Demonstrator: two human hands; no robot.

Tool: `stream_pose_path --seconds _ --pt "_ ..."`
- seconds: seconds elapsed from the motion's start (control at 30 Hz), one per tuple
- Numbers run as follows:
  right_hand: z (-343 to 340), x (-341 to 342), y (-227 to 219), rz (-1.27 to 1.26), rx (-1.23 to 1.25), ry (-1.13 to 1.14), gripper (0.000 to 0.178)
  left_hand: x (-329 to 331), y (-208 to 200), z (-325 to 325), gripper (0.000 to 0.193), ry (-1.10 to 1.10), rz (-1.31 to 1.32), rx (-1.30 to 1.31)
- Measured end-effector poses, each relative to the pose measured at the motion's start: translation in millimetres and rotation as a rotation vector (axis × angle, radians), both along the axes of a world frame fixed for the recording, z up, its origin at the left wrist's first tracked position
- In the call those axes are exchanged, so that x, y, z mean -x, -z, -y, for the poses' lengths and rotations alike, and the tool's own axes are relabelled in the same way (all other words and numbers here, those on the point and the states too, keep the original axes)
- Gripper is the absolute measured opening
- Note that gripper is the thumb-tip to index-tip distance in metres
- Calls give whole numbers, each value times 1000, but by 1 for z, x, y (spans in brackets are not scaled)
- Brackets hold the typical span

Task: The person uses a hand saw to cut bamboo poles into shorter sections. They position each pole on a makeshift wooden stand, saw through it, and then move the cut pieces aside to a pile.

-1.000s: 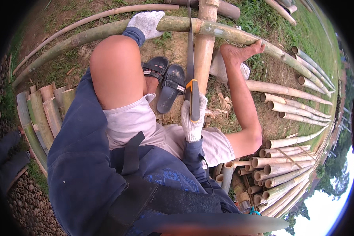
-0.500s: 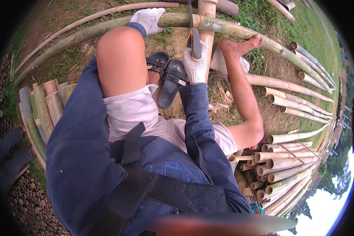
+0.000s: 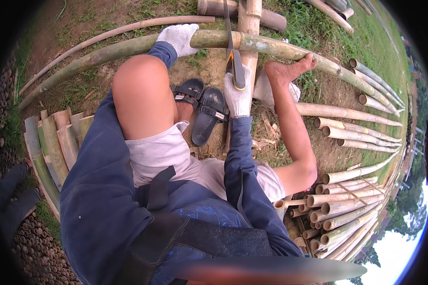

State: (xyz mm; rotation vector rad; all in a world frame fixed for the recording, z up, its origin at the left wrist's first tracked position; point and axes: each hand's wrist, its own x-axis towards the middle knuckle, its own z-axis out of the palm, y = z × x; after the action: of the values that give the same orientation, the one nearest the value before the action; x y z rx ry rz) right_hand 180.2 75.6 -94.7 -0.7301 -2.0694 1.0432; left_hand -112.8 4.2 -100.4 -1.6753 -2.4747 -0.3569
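Observation:
My left hand (image 3: pixel 178 39), in a white knit glove, is wrapped over a long greenish bamboo pole (image 3: pixel 128 46) that runs across in front of me. My right hand (image 3: pixel 238 94), also gloved, grips the black and orange handle of a hand saw (image 3: pixel 235 69). Its narrow blade points away from me and crosses the pole to the right of my left hand. Under the pole there lies a thicker pale bamboo piece (image 3: pixel 248 26), pointing away from me. My bare right foot (image 3: pixel 290 71) presses on the pole, right of the saw.
Black sandals (image 3: pixel 209 116) sit between my legs, one with a foot in it. Cut bamboo lengths (image 3: pixel 347 204) are stacked at the right, with several poles (image 3: pixel 356 134) beyond. More pieces (image 3: pixel 57 135) stand at the left, near another person's legs (image 3: pixel 14 190). A whitish sack (image 3: pixel 290 90) lies beside my foot.
The whole scene sits a little lower in the picture as my head has shifted. Both hands keep their grips, and the saw's place against the pole is nearly the same.

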Motion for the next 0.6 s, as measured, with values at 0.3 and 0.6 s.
stream_pose_path --seconds 0.3,0.6 --pt "158 -186 -86 386 121 54 51 5 7 -2 75 -10 11 74" --pt "24 -6 -18 111 1 75 45 -2 3 1 78 -11 45 71"
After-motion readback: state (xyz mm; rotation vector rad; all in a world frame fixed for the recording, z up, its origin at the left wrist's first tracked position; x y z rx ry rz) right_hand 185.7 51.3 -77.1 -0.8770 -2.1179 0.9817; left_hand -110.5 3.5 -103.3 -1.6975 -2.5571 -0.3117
